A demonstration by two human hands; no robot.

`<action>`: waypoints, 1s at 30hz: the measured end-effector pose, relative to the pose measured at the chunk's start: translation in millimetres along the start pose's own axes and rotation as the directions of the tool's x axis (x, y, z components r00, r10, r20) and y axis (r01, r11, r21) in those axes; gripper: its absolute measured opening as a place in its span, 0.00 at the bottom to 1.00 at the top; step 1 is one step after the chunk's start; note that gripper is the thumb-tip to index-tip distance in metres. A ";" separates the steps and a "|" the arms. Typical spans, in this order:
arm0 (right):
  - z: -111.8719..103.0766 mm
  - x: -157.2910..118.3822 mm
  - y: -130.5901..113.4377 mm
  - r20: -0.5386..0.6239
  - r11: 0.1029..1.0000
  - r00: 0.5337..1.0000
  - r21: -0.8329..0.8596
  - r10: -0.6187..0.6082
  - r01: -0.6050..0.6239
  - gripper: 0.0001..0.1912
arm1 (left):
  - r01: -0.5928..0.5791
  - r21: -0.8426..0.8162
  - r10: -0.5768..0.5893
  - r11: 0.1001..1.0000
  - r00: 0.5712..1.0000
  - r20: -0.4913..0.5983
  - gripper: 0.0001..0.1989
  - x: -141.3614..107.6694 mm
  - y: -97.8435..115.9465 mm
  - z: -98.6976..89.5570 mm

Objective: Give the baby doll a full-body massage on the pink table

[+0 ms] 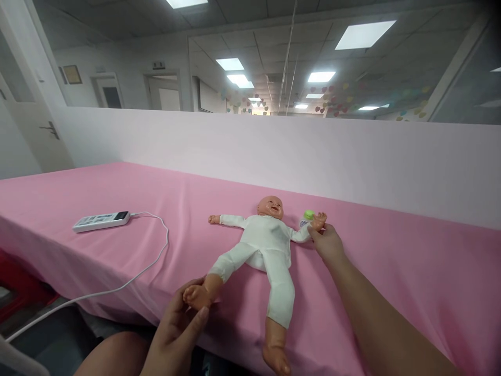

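Note:
A baby doll [266, 235] with a white cloth body lies face up on the pink-covered table [188, 198], its limbs spread. My left hand [178, 326] is closed around the doll's bare foot on the left side of the view, near the table's front edge. At the doll's arm on the right, my right hand [327, 243] grips the wrist between thumb and fingers. The doll's other foot hangs toward the front edge, untouched. Just behind the held wrist stands a small bottle [306, 218] with a green cap, partly hidden by the doll's arm.
On the left of the table lies a white power strip [102, 221], its white cord [166, 237] curving down over the front edge. A white wall panel [235, 149] with glass above borders the table's back. A red stool [18, 287] is at lower left.

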State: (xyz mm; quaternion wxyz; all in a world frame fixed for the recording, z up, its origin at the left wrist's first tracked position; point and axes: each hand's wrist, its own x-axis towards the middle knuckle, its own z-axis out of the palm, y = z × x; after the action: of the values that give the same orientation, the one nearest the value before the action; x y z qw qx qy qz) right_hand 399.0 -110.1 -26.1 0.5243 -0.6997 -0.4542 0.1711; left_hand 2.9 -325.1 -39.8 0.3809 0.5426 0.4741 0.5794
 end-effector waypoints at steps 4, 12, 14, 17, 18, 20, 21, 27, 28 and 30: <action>-1.8 -18.5 -24.5 0.003 0.989 0.995 -0.112 -0.101 0.101 0.26 | 0.076 -0.088 -0.082 0.993 0.995 -0.064 0.23 5.5 4.8 -4.0; 16.7 -55.8 -58.6 0.208 0.828 0.836 -0.149 -0.507 0.540 0.19 | -0.126 0.016 0.127 0.992 0.991 -0.038 0.17 54.8 33.5 19.3; 22.3 -60.4 -61.3 0.281 0.772 0.786 -0.186 -0.551 0.608 0.18 | -0.149 0.005 0.149 0.989 0.989 -0.011 0.16 70.1 43.3 29.6; 28.3 -63.7 -61.6 0.355 0.686 0.725 -0.253 -0.590 0.682 0.22 | -0.165 0.017 0.164 0.986 0.986 0.042 0.15 93.7 48.6 44.5; 29.3 -64.1 -61.2 0.372 0.663 0.710 -0.267 -0.598 0.699 0.24 | -0.165 0.014 0.163 0.986 0.985 0.062 0.15 101.6 47.9 49.4; 30.1 -64.1 -60.1 0.402 0.629 0.684 -0.280 -0.609 0.725 0.26 | -0.153 0.005 0.151 0.988 0.984 0.098 0.15 116.8 44.1 59.4; 30.1 -63.7 -59.6 0.415 0.617 0.673 -0.281 -0.612 0.735 0.26 | -0.144 0.004 0.142 0.990 0.983 0.112 0.15 123.7 41.6 64.6; 28.2 -59.4 -56.1 0.473 0.628 0.667 -0.266 -0.576 0.731 0.24 | -0.078 -0.036 0.083 0.996 0.985 0.150 0.19 150.2 30.7 93.5; 27.9 -59.0 -55.7 0.471 0.643 0.675 -0.259 -0.568 0.721 0.24 | -0.064 -0.043 0.070 0.997 0.986 0.152 0.20 151.6 30.5 95.6; 27.2 -58.5 -55.3 0.456 0.675 0.695 -0.240 -0.556 0.698 0.24 | -0.043 -0.054 0.050 0.998 0.988 0.147 0.21 150.8 32.0 95.7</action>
State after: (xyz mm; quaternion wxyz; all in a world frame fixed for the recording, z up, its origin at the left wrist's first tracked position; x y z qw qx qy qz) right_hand 323.3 -140.0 -1.4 0.3096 -0.5458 -0.7786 0.0017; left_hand 81.7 -176.3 27.7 0.4150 0.5854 0.4169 0.5579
